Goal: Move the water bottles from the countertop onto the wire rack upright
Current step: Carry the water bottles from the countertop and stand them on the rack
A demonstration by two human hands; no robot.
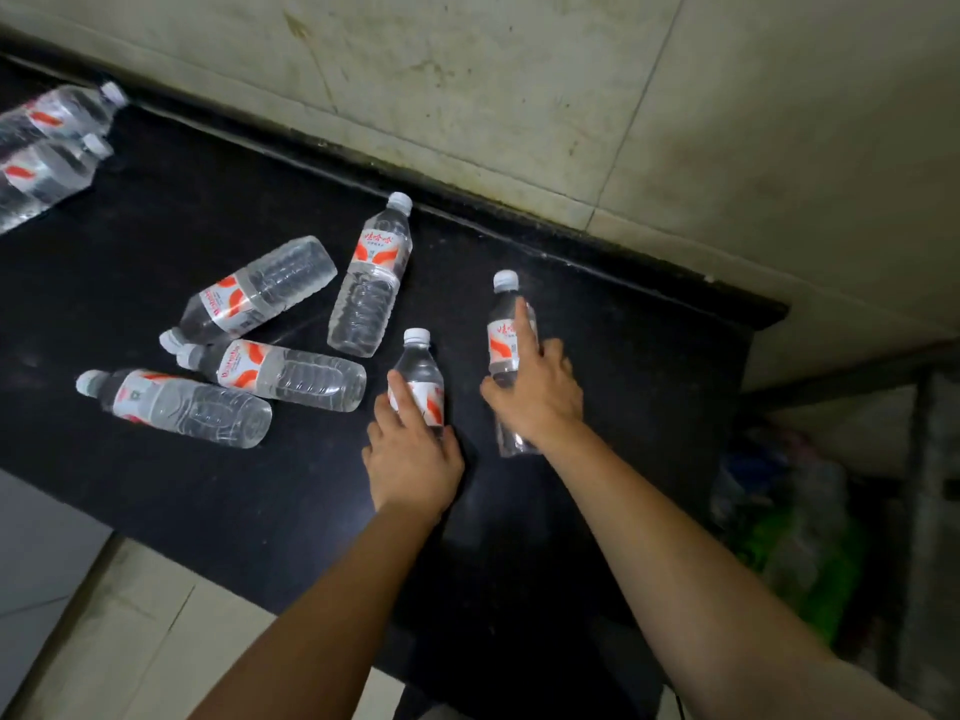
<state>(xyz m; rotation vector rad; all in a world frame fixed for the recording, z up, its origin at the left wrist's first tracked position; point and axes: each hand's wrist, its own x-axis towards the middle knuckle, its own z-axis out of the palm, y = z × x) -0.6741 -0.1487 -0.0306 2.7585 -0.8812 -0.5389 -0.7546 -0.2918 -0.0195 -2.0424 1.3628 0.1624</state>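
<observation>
Several clear water bottles with red-and-white labels and white caps lie on the black countertop (156, 241). My left hand (413, 454) is wrapped over one bottle (418, 368), cap pointing away from me. A second bottle (504, 324) lies further right under my right hand (535, 392), index finger stretched along its label. Loose bottles lie to the left: one (371, 278) near the wall, one (260, 291) angled, one (291, 374) and one (182, 405) closest to the front edge. No wire rack is in view.
Two more bottles (47, 148) lie at the far left edge. A stained tiled wall (519, 85) backs the counter. The counter ends at the right, where bags (789, 527) sit in a dark gap below. Pale floor tiles (130, 641) show at lower left.
</observation>
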